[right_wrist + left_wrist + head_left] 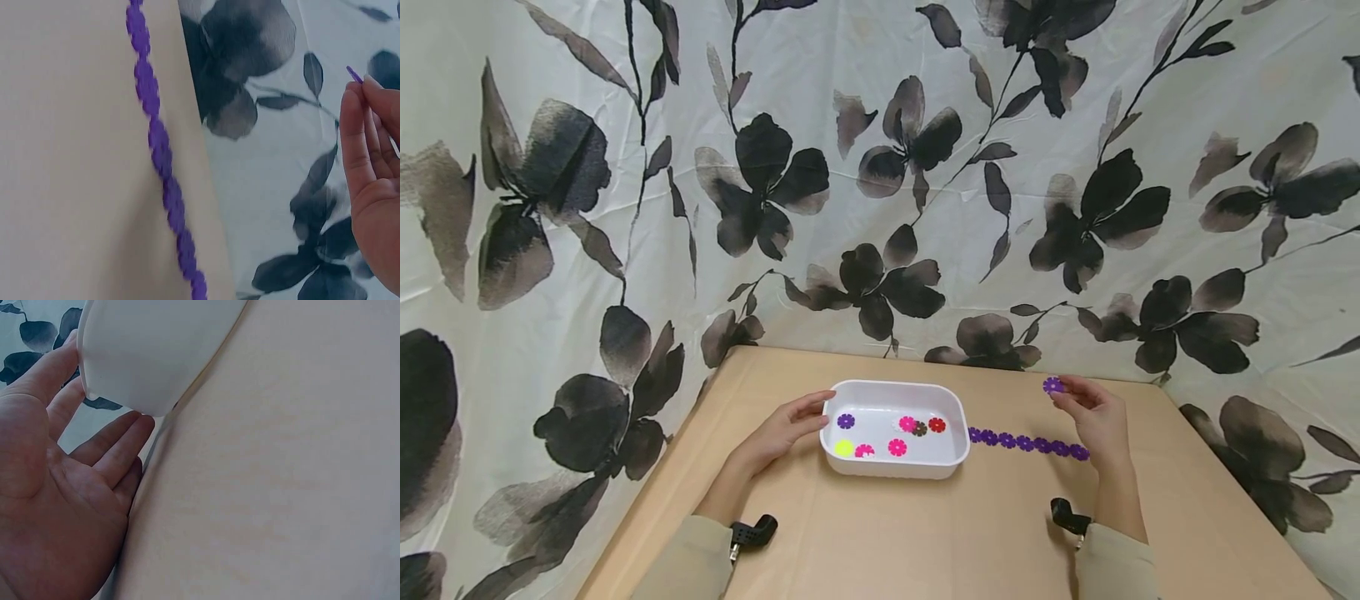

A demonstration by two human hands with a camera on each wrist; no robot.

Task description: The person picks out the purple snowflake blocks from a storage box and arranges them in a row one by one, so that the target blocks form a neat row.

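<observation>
Between the thumb and fingertips of my right hand (1096, 414) I pinch a purple flower-shaped disc (1052, 385), raised over the far right of the table. The right wrist view shows this disc (354, 74) edge-on. Below it, a row of joined purple flower discs (1026, 442) runs across the table from the white tray (895, 469) toward my right wrist. My left hand (782, 431) rests its straight fingers against the tray's left end. In the left wrist view, the left hand's fingertips (145, 425) touch the tray's rim and underside, palm facing the camera.
Inside the tray lie several loose flower discs: a purple one (846, 421), a yellow one (844, 448), a brown one (919, 428), a red one (937, 425) and some pink ones. Behind the tan table (910, 542) hangs a flower-print cloth (820, 75).
</observation>
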